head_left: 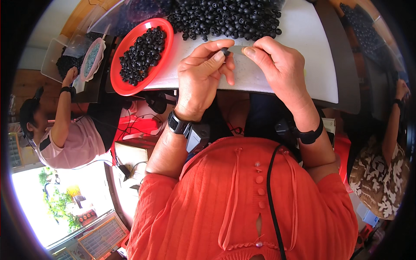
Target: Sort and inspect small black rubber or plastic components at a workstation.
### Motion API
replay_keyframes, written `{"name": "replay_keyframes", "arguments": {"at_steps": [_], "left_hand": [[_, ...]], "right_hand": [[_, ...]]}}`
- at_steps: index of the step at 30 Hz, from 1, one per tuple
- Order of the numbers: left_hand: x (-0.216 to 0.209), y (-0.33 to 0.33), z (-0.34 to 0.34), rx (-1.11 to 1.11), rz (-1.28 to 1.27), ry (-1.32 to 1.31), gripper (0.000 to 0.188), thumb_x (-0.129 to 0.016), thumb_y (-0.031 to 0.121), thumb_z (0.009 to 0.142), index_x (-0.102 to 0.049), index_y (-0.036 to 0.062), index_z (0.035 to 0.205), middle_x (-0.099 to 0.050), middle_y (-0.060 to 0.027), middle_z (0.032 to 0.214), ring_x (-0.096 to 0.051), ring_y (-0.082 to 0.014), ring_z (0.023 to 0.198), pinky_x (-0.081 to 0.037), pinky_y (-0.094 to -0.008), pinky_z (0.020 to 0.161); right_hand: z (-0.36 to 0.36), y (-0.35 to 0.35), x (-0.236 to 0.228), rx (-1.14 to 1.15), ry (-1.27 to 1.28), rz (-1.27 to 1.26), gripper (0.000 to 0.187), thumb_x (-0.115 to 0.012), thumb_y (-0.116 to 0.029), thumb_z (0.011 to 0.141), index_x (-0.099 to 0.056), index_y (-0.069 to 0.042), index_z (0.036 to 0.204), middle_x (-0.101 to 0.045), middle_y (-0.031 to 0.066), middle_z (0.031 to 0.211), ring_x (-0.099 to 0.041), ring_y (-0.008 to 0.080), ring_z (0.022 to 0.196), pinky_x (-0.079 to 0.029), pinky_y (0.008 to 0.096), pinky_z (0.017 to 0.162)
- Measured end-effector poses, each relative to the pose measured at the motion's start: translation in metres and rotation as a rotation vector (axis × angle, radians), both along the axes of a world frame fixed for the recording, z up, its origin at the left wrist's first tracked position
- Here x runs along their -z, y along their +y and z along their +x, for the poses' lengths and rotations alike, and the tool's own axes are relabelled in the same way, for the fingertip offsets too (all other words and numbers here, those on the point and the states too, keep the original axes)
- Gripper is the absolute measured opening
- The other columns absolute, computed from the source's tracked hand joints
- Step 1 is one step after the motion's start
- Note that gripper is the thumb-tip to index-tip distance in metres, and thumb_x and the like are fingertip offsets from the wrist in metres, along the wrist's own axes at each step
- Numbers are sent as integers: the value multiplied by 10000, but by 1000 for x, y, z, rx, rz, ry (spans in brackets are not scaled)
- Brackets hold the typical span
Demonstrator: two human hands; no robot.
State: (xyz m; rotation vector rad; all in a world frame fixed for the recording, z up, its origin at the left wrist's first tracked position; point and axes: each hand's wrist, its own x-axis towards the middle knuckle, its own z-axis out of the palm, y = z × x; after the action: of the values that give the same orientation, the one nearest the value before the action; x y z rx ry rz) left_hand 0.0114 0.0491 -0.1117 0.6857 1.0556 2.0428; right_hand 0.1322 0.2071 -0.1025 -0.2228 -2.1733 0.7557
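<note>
Over the white tabletop [320, 65], my left hand [199, 71] pinches a small black rounded part [225, 51] between thumb and fingertips. It looks like the hollow black pieces heaped in front of me. My right hand [279, 63] is closed to its right, thumb pressed against the index finger. A thin, pale, flat piece [237, 50] reaches from the right fingertips to the black part; its exact kind is too fine to make out. A pile of black hollow pieces [229, 19] lies beyond both hands. More of them fill a red oval tray [113, 71] left of my left hand.
A clear plastic sheet or bag [115, 17] lies at the far left of the pile. At the left, a person [65, 130] reaches toward a pale tray of bluish bits [92, 60]. Another person [381, 173] sits at the right beside more black pieces [362, 30].
</note>
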Motion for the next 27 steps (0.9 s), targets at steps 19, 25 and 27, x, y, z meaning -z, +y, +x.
{"name": "replay_keyframes", "arguments": {"at_steps": [19,25,27], "left_hand": [[1,1,5,-36,0,56,268,-541,6,1059,-648,-80,1289,-673,-150,1003,-662,-193,824,-587,-310,642],[1,1,5,-37,-10,74,280,-535,2,1061,-643,-80,1307,-670,-145,1014,-661,-185,830,-589,-310,641],[1,1,6,-38,-2,83,280,-533,0,1061,-643,-80,1306,-669,-146,1014,-661,-183,829,-589,-309,640]], "right_hand": [[0,-1,-3,-4,-36,-32,272,-730,-280,959,-647,-96,777,-639,62,639,-610,271,534,-450,384,510],[0,0,-4,-6,-49,-38,276,-724,-292,964,-654,-96,782,-636,66,628,-614,272,536,-452,384,512],[0,0,-4,-8,-57,-50,277,-722,-295,965,-656,-95,784,-635,67,624,-615,271,537,-453,383,513]]}}
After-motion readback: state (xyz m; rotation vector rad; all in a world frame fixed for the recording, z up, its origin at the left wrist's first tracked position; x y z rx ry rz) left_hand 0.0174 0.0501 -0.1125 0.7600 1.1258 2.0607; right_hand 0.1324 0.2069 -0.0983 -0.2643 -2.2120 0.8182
